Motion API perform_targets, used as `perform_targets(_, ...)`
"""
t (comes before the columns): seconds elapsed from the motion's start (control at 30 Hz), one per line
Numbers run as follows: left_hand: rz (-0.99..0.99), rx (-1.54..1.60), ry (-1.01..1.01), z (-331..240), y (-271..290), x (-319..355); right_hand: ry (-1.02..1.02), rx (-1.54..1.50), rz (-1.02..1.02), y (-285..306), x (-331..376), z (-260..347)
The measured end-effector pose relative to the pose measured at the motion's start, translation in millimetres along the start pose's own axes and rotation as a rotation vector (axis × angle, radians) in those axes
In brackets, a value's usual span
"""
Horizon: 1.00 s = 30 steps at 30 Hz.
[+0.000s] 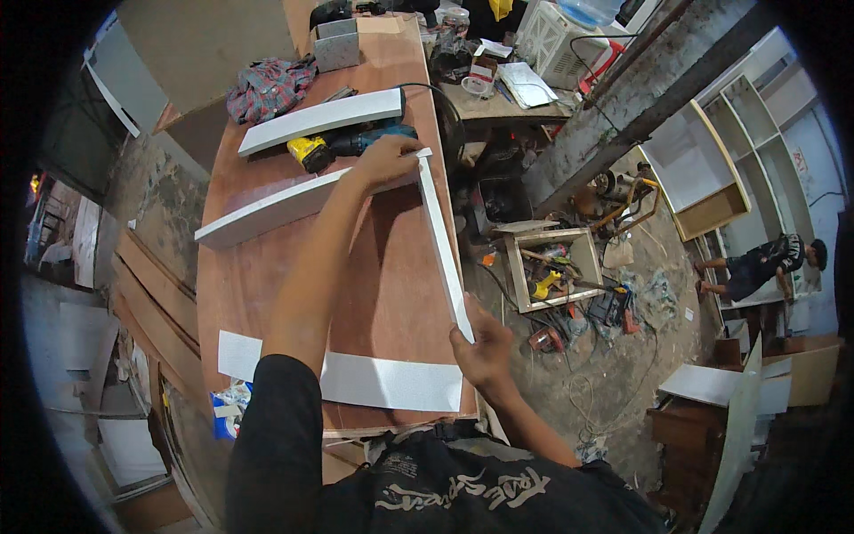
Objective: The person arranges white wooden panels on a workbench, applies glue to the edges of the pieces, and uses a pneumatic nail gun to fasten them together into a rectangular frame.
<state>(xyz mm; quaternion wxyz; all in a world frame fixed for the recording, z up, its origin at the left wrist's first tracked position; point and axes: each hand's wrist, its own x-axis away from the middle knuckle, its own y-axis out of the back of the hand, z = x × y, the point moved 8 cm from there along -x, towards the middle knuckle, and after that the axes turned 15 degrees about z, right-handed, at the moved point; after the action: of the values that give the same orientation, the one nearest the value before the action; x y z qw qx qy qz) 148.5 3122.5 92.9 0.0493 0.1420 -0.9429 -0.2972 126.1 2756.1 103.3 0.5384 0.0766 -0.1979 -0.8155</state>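
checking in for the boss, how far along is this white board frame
Early. Done: two white boards meet at a far corner, where the left hand presses the long board. In hand: the right hand steadies the side board on edge. Left: another board and a flat strip lie loose; the drill lies unused.

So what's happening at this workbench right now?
A person stands at a plywood workbench holding two white boards edge-up in an L. The left hand presses on the far corner where the long board meets the side board; the right hand grips the side board's near end. A cordless drill lies just behind the corner, beside a third board. A flat white strip lies near the front edge.
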Motion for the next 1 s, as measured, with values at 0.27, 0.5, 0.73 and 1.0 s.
perform_targets(0.27, -0.104, -0.34, 0.031, -21.8, 5.4, -0.5, -0.059, 0.119, -0.045, 5.8, -10.6, 7.1)
perform_targets(0.5, -0.122, -0.362, -0.041, -38.3, 2.6, -4.0, -0.155, 0.02, -0.029, 1.5, -9.4, 5.4)
perform_targets(0.73, -0.465, -0.651, -0.219, -55.1, -5.4, 60.5, -0.144, -0.011, 0.022, -0.9, -9.4, 21.8)
perform_targets(1.0, -0.008, -0.184, 0.166, -76.0, -118.7, 282.8, -0.021, 0.066, -0.019, 21.3, -11.4, 2.4)
